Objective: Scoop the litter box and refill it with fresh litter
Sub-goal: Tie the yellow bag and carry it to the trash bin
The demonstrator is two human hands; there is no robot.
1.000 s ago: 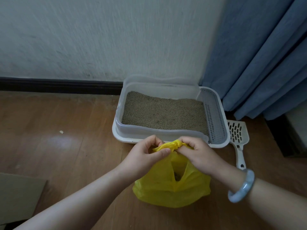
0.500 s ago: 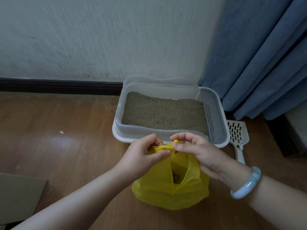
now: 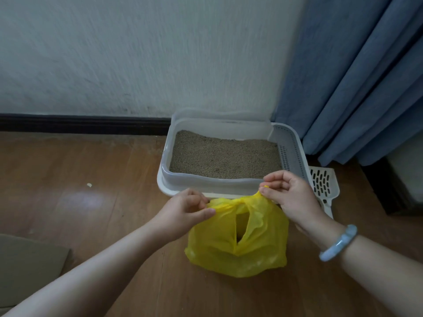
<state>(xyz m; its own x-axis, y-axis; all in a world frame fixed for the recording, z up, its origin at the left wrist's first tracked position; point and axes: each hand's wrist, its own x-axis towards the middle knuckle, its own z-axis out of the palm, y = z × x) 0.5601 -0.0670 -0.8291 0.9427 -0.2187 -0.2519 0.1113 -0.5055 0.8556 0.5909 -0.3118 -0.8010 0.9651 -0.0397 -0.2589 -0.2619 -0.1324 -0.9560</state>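
A white litter box (image 3: 183, 179) stands on the wooden floor against the wall, filled with greyish-brown litter (image 3: 224, 156). A perforated grey step runs along its right side. In front of it sits a yellow plastic bag (image 3: 238, 243), its mouth gaping in the middle. My left hand (image 3: 183, 211) pinches the bag's left handle. My right hand (image 3: 290, 195) pinches the right handle, pulled up and out to the right. A white slotted scoop (image 3: 322, 186) lies on the floor right of the box, partly behind my right hand.
Blue curtains (image 3: 357, 88) hang at the right, down to the floor. A dark baseboard (image 3: 80, 124) runs along the white wall. A flat piece of cardboard (image 3: 29, 266) lies at the lower left. A small pale crumb (image 3: 89, 185) lies on the floor.
My hands held the two handles bunched together at the bag's top; they have since drawn apart, the right hand moving right and up, stretching the handles and opening the bag's mouth.
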